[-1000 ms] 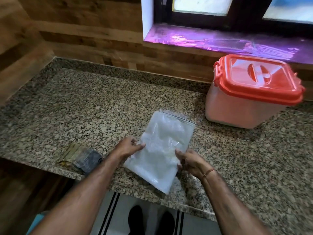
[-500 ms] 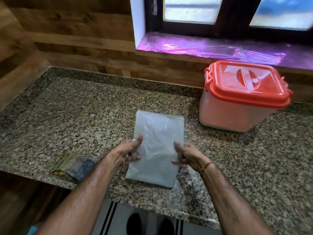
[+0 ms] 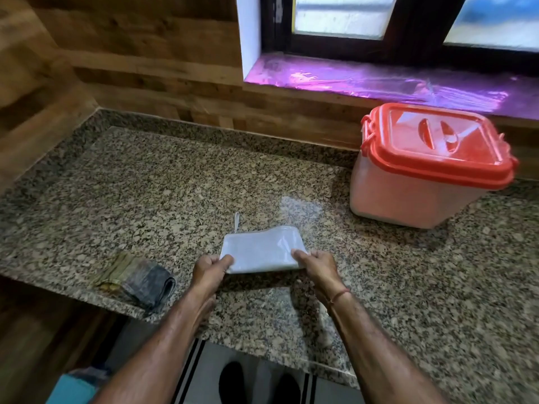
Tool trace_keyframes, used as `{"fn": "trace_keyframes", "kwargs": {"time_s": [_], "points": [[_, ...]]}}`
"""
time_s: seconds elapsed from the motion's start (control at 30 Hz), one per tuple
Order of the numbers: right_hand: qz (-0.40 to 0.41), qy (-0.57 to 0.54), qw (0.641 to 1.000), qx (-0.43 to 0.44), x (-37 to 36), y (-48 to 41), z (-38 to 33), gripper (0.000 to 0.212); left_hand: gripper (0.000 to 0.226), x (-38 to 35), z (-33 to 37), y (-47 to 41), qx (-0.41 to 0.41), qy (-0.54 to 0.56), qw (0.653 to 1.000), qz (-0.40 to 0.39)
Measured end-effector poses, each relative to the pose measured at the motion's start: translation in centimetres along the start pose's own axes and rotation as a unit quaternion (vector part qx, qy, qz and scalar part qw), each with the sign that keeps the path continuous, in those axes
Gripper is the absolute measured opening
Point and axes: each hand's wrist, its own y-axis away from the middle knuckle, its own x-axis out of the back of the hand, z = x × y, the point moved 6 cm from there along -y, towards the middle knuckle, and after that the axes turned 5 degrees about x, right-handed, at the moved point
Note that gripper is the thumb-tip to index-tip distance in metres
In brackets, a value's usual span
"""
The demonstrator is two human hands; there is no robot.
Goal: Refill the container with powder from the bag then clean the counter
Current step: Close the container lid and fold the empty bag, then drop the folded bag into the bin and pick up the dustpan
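Observation:
A clear plastic bag (image 3: 261, 250) lies folded in half on the granite counter (image 3: 180, 188), flat and looking empty. My left hand (image 3: 208, 269) pinches its near left corner and my right hand (image 3: 316, 265) pinches its near right corner. The container (image 3: 420, 193), a translucent tub with white powder inside, stands at the back right under a closed orange lid (image 3: 437, 144).
A folded grey and tan cloth (image 3: 137, 279) lies at the counter's front edge to the left of my hands. Wooden walls close the back and left. A purple window sill (image 3: 379, 83) runs behind the container. My feet show on the floor below.
The bag lay flat and full length under my hands; now it is folded over to about half its length, and my hands have moved to its near corners.

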Motion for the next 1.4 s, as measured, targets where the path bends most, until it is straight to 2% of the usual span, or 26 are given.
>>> {"fn": "trace_keyframes", "kwargs": {"time_s": [0.07, 0.13, 0.2, 0.23, 0.33, 0.4, 0.5, 0.53, 0.6, 0.67, 0.77, 0.83, 0.93, 1.07, 1.2, 1.3, 1.4], "points": [[0.014, 0.064, 0.998, -0.003, -0.1, 0.1, 2.0, 0.028, 0.011, -0.1, -1.6, 0.1, 0.012, -0.017, 1.0, 0.016], [-0.002, 0.088, 0.996, -0.018, -0.5, 0.3, 3.5, 0.022, 0.025, -0.7, -2.5, 0.3, 0.037, -0.012, 0.999, 0.018], [-0.011, 0.085, 0.996, -0.027, -1.0, 0.6, 4.3, 0.034, 0.038, -0.9, -3.0, 0.4, 0.047, -0.011, 0.998, 0.033], [-0.012, 0.097, 0.995, -0.016, -1.2, 0.8, 4.2, 0.033, 0.04, -1.0, -3.4, 0.1, 0.044, -0.013, 0.998, 0.039], [-0.008, 0.147, 0.989, 0.011, -1.3, 0.8, 3.9, 0.013, 0.033, -1.2, -4.1, 0.1, 0.056, -0.025, 0.998, 0.024], [-0.006, 0.161, 0.987, 0.008, -1.1, 1.0, 4.2, 0.015, 0.032, -1.5, -4.8, 0.0, 0.071, -0.019, 0.997, -0.008], [-0.029, 0.121, 0.992, 0.008, -1.1, 1.5, 4.7, 0.017, 0.063, -1.8, -5.7, 0.0, 0.096, 0.054, 0.992, -0.068], [-0.031, 0.093, 0.995, 0.016, -1.0, 1.9, 4.4, 0.016, 0.068, -1.7, -5.6, 0.3, 0.098, 0.065, 0.99, -0.075], [-0.035, 0.048, 0.998, 0.03, -0.8, 2.7, 3.3, 0.013, 0.058, -1.2, -5.4, 0.5, 0.071, 0.068, 0.992, -0.075], [-0.053, 0.012, 0.997, 0.051, -1.1, 3.6, 1.4, 0.02, 0.048, -0.6, -4.2, 1.2, 0.046, 0.09, 0.992, -0.073], [-0.101, -0.03, 0.989, 0.102, -2.6, 4.6, -1.9, 0.032, 0.051, 2.0, -1.8, 1.9, -0.003, 0.147, 0.987, -0.058], [-0.134, -0.045, 0.981, 0.131, -4.8, 5.3, -3.9, 0.032, 0.053, 5.1, -0.8, 2.5, -0.028, 0.187, 0.982, -0.021], [-0.164, -0.02, 0.969, 0.185, -8.7, 7.0, -6.1, 0.031, 0.034, 10.8, -1.1, 3.8, -0.055, 0.264, 0.962, 0.041], [-0.186, 0.115, 0.938, 0.268, -15.7, 10.2, -6.6, 0.037, 0.017, 18.8, -5.1, 6.5, -0.061, 0.345, 0.929, 0.123], [-0.263, 0.226, 0.878, 0.329, -24.3, 15.3, -5.0, 0.04, 0.029, 26.9, -13.2, 9.8, -0.036, 0.415, 0.886, 0.205], [-0.306, 0.289, 0.837, 0.349, -30.0, 19.7, -2.0, 0.034, 0.027, 31.5, -20.3, 12.9, -0.013, 0.45, 0.854, 0.259], [-0.36, 0.347, 0.795, 0.343, -35.9, 24.6, 2.5, 0.033, 0.035, 36.1, -28.3, 16.0, 0.014, 0.484, 0.819, 0.308]]}}
